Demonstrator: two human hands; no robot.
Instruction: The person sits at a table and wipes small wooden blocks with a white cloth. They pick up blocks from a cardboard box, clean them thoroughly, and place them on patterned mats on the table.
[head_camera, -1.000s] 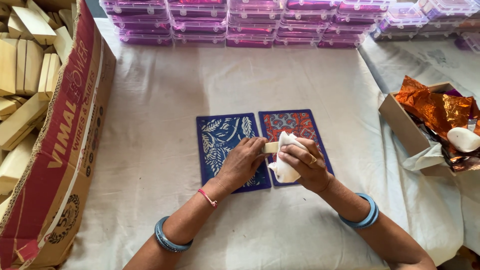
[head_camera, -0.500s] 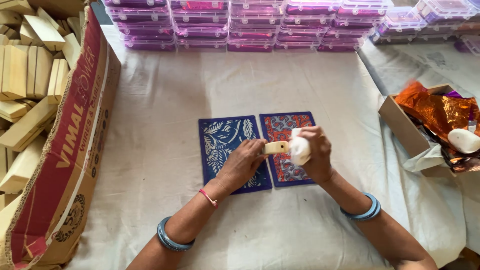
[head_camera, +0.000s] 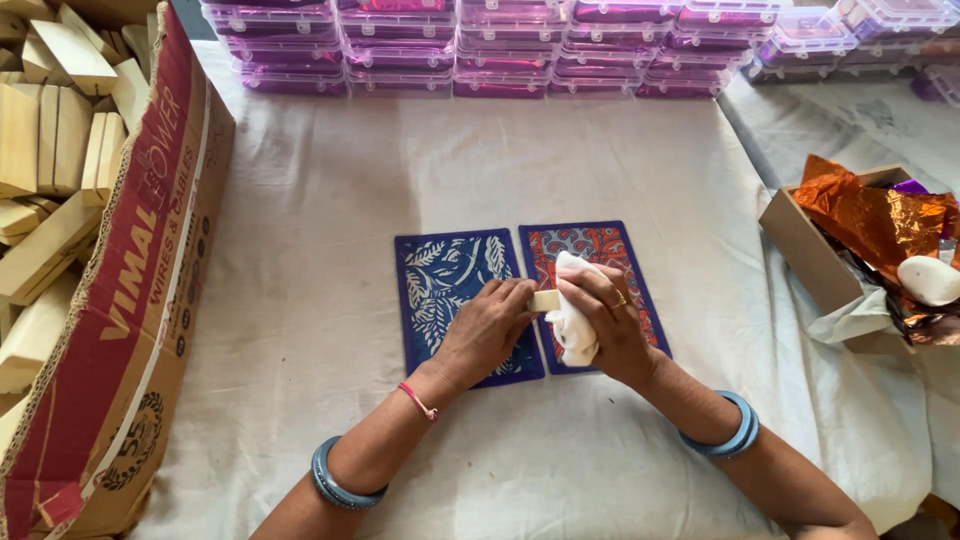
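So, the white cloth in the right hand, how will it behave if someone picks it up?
The white cloth bunches and droops under the right hand, so it is probably floppy and light. It folds around the pale block held by the left hand, so it likely keeps no shape and should not roll.

Soft, even daylight fills the scene, bright without harsh glare. The white cloth-covered table shows only faint shadows under the arms. The crumpled orange foil glints a little. Focus is sharp throughout, with slight wide-angle stretching toward the edges.
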